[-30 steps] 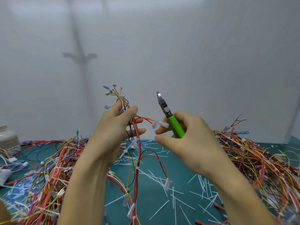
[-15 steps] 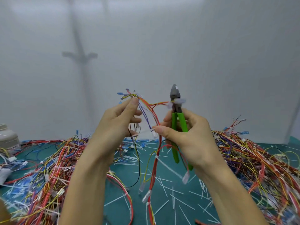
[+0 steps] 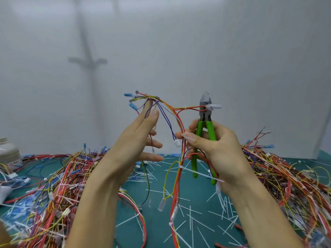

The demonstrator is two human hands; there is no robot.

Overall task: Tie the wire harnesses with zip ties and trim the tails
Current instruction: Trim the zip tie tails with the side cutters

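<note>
I hold a multicoloured wire harness (image 3: 176,120) up in front of me. My left hand (image 3: 136,140) pinches its upper end, near the blue terminals, between thumb and forefinger. My right hand (image 3: 213,145) grips green-handled cutters (image 3: 205,122) upright, and its thumb and forefinger also pinch the harness trunk. A harness branch with a white connector (image 3: 214,106) lies across the cutter jaws. Lower down, a white zip tie (image 3: 200,173) circles the trunk, its long tail sticking out to the right.
Heaps of red, yellow and blue harnesses lie left (image 3: 53,185) and right (image 3: 286,176) on the green mat (image 3: 197,221), which is strewn with cut white zip tie tails. A white jar (image 3: 8,153) stands at the far left. A white wall is close behind.
Both hands have risen. The cutters swung upright in my right hand, their handles spread, and the connector branch now lies across the jaws. The harness hangs lower between my hands.
</note>
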